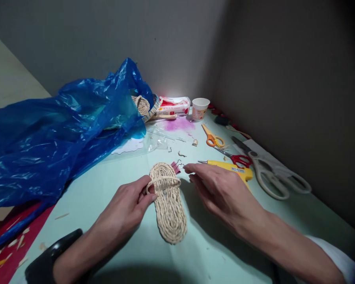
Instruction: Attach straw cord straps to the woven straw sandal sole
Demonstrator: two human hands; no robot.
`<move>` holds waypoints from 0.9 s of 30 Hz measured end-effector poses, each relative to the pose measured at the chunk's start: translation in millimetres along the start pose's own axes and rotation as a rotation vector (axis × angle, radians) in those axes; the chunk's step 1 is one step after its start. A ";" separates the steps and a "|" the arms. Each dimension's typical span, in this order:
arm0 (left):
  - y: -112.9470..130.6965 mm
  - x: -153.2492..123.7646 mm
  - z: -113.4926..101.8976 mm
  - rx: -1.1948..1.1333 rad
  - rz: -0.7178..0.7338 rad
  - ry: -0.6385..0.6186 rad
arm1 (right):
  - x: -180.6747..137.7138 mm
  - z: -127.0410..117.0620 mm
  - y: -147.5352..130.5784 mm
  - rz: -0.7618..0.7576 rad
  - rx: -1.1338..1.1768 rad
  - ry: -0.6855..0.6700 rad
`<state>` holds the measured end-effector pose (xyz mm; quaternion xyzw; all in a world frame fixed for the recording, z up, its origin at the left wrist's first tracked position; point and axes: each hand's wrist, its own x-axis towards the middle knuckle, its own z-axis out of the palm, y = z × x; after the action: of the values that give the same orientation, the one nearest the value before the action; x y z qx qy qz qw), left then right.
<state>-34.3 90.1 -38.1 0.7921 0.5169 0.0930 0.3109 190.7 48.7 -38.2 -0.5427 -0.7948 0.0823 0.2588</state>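
A small woven straw slipper (170,209) rests on the pale green tabletop, sole down, with a braided strap (165,182) across its upper part. My left hand (133,195) pinches the slipper's left edge at the end of the strap. By the slipper's upper right edge sits a pink binder clip (175,167) with wire handles; whether it bites the straw I cannot tell. My right hand (219,187) hovers palm down just right of the clip, fingers stretched and slightly apart. Its fingertips are close to the wire handles, and contact is unclear.
Right of my right hand lie a yellow glue gun (243,169), red-handled scissors (239,159), orange scissors (212,139) and large white-handled shears (272,177). Behind stand a paper cup (200,108) and a red-white packet (176,105). A blue plastic bag (77,118) covers the left side.
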 end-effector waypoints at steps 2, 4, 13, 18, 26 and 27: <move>-1.0 -1.2 -0.5 -0.027 -0.007 -0.008 | -0.7 2.6 0.2 -0.013 0.000 -0.008; -0.4 -3.0 -0.5 -0.049 -0.014 -0.012 | -0.8 5.4 0.5 -0.034 0.007 -0.009; 0.1 -6.0 5.3 -0.080 0.029 0.092 | -3.8 6.2 -7.2 -0.200 0.022 0.116; -5.2 -3.6 8.1 -0.106 0.026 0.115 | -7.4 25.5 -22.2 -0.444 -0.026 -0.102; 1.6 -5.2 6.6 -0.393 -0.119 0.048 | -13.4 44.7 -27.8 -0.484 -0.142 -0.066; 1.9 -5.3 7.1 -0.394 -0.132 0.046 | -13.7 44.4 -28.1 -0.470 -0.121 -0.059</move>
<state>-31.9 82.1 -41.7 0.6781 0.5465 0.1897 0.4533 149.2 31.8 -68.8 -0.3546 -0.9099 -0.0123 0.2146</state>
